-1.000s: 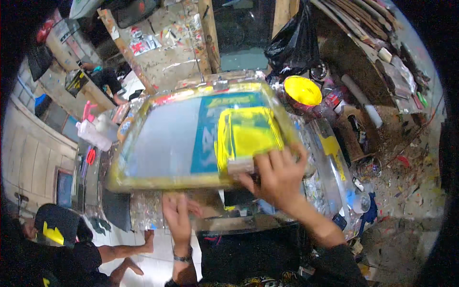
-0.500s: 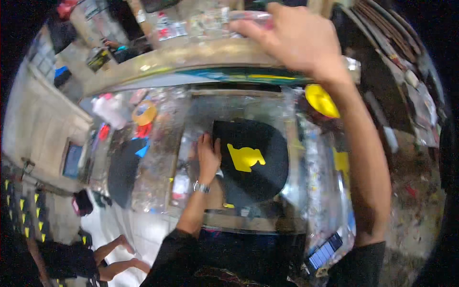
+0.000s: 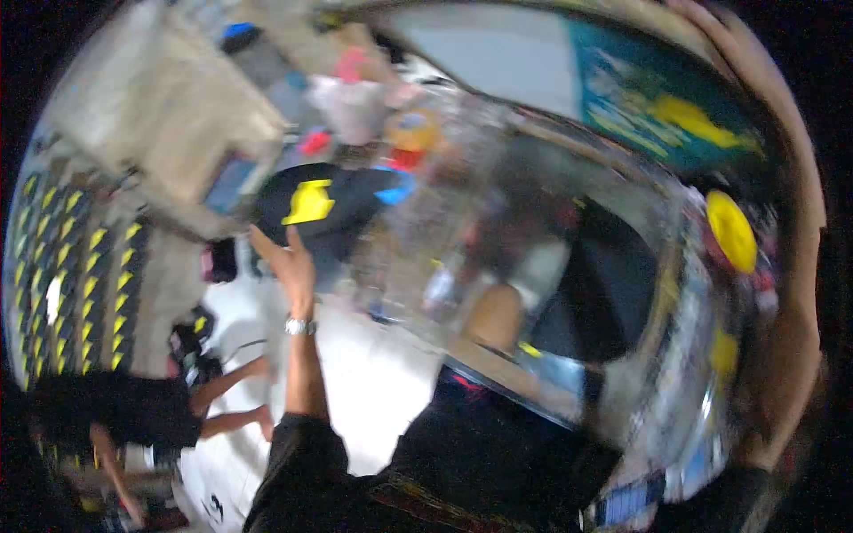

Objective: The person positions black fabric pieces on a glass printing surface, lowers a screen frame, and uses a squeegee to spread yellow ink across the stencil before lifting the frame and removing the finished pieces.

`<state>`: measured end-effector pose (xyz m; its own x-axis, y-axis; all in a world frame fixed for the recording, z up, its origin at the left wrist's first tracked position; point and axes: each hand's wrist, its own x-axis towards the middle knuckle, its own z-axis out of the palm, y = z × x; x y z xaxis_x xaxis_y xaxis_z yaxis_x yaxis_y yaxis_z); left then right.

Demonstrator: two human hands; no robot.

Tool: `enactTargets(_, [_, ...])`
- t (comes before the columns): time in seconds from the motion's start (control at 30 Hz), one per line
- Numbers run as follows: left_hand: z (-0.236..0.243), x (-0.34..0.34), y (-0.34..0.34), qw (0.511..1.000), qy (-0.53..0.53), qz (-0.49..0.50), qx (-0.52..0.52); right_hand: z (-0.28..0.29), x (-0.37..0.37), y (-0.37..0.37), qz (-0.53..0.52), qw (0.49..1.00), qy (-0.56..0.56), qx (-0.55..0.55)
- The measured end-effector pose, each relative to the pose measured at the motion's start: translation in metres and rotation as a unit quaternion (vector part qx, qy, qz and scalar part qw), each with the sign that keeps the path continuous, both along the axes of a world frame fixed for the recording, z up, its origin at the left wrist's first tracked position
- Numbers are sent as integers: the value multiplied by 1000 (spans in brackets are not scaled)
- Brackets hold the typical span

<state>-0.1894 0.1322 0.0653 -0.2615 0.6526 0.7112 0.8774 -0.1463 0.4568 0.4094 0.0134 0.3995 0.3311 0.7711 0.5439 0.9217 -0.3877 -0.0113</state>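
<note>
While the left hand (image 3: pixel 289 259) touches the near edge of a black sheet (image 3: pixel 311 202) bearing a yellow print, fingers spread, blur hides whether it grips. Sheet: over the left end of the bench (image 3: pixel 404 266). Right hand (image 3: pixel 713 31): at the rim of a tilted white-and-teal screen (image 3: pixel 533 58), partly out of view; hold cannot be told. Dark rounded piece (image 3: pixel 609 284): mid-bench. Yellow bowl (image 3: pixel 731 233): far right.
</note>
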Motion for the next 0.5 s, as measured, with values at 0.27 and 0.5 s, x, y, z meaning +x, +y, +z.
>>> enactTargets(0.27, [-19, 261, -161, 717, 309, -578, -236, 0, -61, 13, -19, 999, 24, -15])
enactTargets(0.5, [-28, 265, -161, 693, 353, -582, -237, 11, -37, 11, 26, 999, 13, 20])
